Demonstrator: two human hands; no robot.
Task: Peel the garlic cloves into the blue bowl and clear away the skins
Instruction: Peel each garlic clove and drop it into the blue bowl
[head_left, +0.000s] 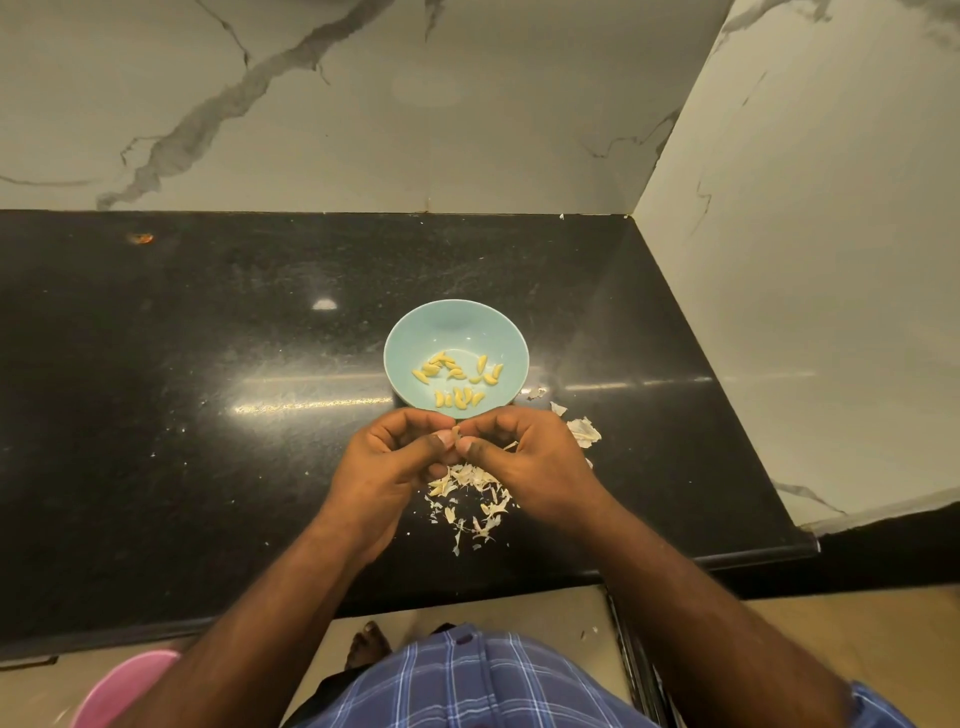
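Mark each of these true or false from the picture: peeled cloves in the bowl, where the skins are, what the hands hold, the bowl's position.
1. The blue bowl holds peeled garlic cloves. True.
2. The skins lie inside the bowl. False: they are scattered on the black counter, below and to the right of the hands.
3. Both hands, left hand and right hand, pinch one small clove between their fingers. True.
4. The bowl is upside down. False: it sits upright.
5. The hands work at the near side of the bowl. True.
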